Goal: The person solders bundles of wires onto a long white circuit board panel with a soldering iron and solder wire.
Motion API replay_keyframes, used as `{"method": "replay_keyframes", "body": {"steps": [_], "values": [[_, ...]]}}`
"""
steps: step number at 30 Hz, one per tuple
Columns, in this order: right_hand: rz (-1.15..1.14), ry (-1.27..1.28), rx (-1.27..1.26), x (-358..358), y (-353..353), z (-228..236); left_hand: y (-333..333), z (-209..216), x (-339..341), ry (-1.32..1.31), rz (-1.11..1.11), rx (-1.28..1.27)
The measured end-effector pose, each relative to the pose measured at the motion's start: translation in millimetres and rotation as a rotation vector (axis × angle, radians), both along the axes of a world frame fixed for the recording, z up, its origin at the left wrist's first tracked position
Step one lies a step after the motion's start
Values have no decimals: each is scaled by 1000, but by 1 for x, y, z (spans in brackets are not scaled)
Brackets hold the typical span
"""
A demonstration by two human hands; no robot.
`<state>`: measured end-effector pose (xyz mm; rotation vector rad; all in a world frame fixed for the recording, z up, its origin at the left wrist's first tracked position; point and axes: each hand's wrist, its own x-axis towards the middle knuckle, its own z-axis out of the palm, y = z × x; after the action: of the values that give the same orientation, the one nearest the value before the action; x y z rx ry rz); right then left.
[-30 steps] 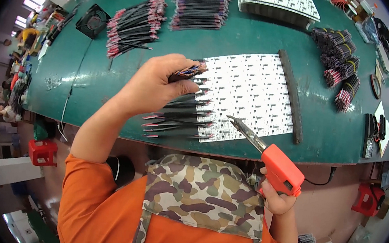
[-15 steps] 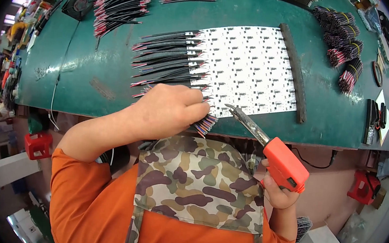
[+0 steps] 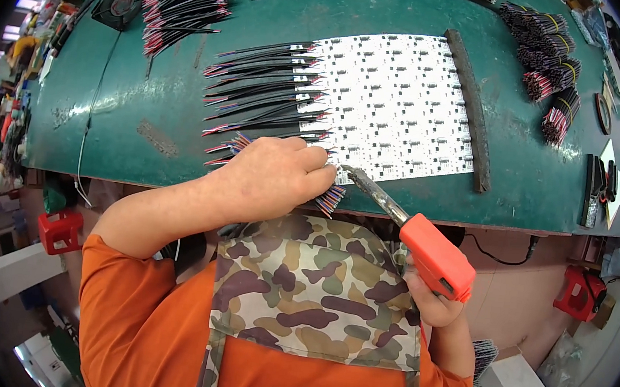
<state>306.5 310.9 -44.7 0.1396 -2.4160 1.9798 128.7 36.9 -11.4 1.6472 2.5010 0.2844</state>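
A white sheet of circuit boards point(image 3: 399, 105) lies on the green table, with rows of black-sleeved wires point(image 3: 264, 92) sticking out from its left edge. Over the sheet's near left corner, my left hand point(image 3: 270, 178) is closed on a bundle of thin wires point(image 3: 330, 199); their coloured ends poke out below and behind the fingers. My right hand point(image 3: 431, 301) grips a soldering iron point(image 3: 436, 256) by its red handle. The iron's dark tip is at the sheet's near left corner, close by my left fingertips. Exactly what the tip touches is too small to tell.
A dark bar point(image 3: 470, 112) runs along the sheet's right edge. Piles of black wires point(image 3: 194, 4) lie at the back, tied bundles point(image 3: 560, 118) at the right. A small fan point(image 3: 121, 1) stands at the far left. Cutters point(image 3: 610, 187) lie near the right edge.
The soldering iron has moved left, bringing its tip to my left fingertips at the sheet's corner. My left hand stays almost in place, still holding the wires.
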Motion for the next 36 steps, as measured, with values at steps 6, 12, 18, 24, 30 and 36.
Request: {"method": "replay_keyframes", "body": {"steps": [6, 12, 18, 24, 30, 36], "values": [[26, 85, 78, -3, 0, -8, 1, 1, 0, -9, 2, -24], [73, 56, 84, -4, 4, -4, 2, 4, -1, -13, -8, -22], [79, 165, 102, -11, 3, -6, 5, 5, -1, -21, -9, -51], [121, 188, 159, -13, 8, 0, 5, 5, -3, -12, -41, -70], [97, 204, 97, -13, 9, 0, 6, 7, -3, -21, -34, -105], [7, 169, 62, -4, 7, 0, 4, 5, -6, -22, -37, -106]]}}
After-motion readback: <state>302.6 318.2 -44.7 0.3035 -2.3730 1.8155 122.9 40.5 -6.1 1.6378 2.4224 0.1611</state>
